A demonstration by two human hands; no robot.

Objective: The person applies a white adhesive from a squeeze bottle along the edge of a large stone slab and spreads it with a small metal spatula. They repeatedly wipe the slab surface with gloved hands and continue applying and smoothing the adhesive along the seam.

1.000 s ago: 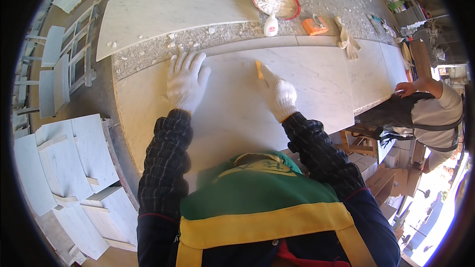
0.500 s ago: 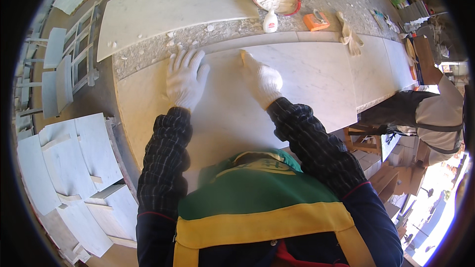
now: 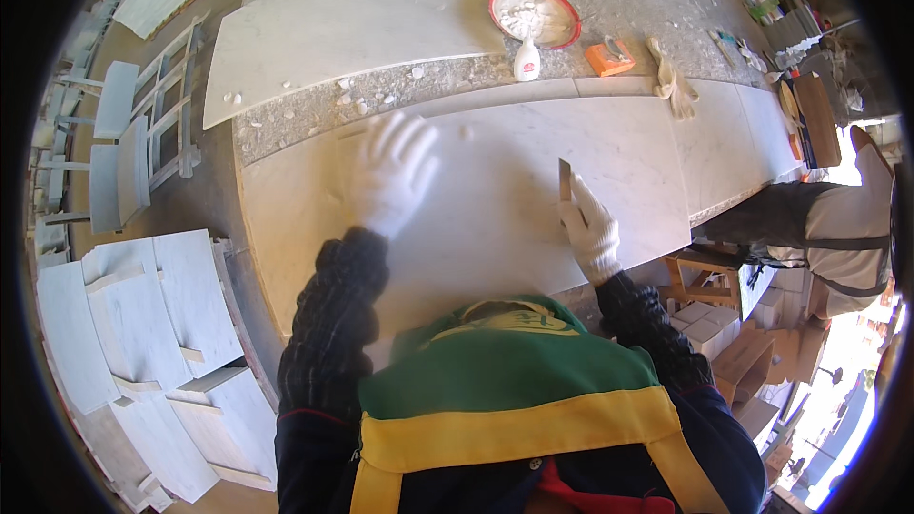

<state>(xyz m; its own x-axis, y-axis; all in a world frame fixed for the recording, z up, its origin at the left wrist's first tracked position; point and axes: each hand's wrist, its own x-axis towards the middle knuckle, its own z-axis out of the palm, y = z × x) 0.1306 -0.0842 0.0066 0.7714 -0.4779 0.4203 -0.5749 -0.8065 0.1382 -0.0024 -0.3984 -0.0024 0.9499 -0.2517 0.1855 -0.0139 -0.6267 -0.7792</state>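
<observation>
A large pale marble slab (image 3: 495,200) lies in front of me on the table. Over its left part my left hand (image 3: 392,176), in a white knit glove, is blurred by motion, fingers stretched out and holding nothing. Off to the right, my gloved right hand (image 3: 592,236) is closed around a scraper (image 3: 566,179), its flat metal blade pointing away from me. A small whitish lump (image 3: 466,132) lies on the slab near its far edge.
Beyond the slab stand a red-rimmed bowl (image 3: 577,30) of white paste with two tools, a white bottle (image 3: 526,61), an orange box (image 3: 609,59) and loose gloves (image 3: 672,81). Another slab (image 3: 352,33) lies far left. Stacked panels (image 3: 143,314) fill the left. A person (image 3: 819,219) is at right.
My right hand has moved right and toward me, and the scraper now shows in it. My left hand has shifted right and blurred. The small lump has come into sight.
</observation>
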